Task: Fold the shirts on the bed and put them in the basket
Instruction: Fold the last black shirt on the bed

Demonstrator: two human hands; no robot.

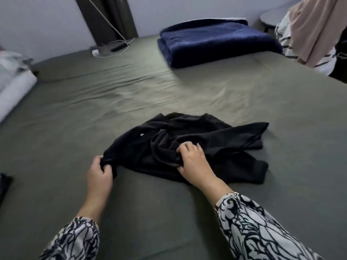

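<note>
A crumpled black shirt [189,145] lies in the middle of the bed [131,94], which has a grey-green sheet. My left hand [99,175] pinches the shirt's left corner at its near edge. My right hand [191,158] grips a bunch of the fabric in the shirt's middle, fingers curled into the cloth. Both arms wear black-and-white patterned sleeves. No basket is in view.
A folded dark blue blanket [216,42] lies at the back of the bed. A white cable and charger [110,48] sit at the back left. Hanging clothes [309,29] fill the right corner. White bedding [13,79] is at the left edge.
</note>
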